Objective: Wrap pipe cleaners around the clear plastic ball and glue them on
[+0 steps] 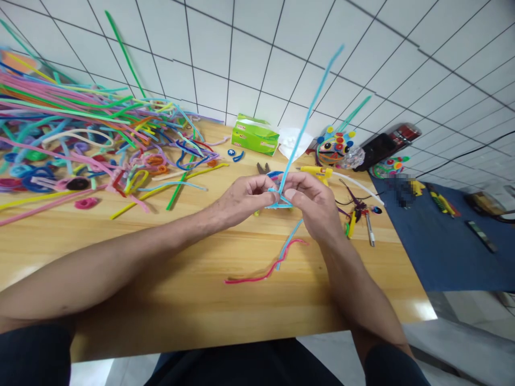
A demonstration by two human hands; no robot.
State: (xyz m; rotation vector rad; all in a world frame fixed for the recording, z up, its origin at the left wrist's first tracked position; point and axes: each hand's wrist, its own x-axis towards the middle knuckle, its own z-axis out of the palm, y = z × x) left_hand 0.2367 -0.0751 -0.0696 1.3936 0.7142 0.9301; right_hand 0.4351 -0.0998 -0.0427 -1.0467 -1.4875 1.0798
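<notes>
A pink pipe cleaner lay nearest on the wooden surface. Above it, the left hand and right hand both pinched a light blue pipe cleaner, its free end rising upward. Beyond sat a green tissue box.

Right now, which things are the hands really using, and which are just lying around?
In use: left hand, right hand, light blue pipe cleaner.

Lying about: pink pipe cleaner, pipe cleaner pile, green box, glue gun, pliers.
</notes>
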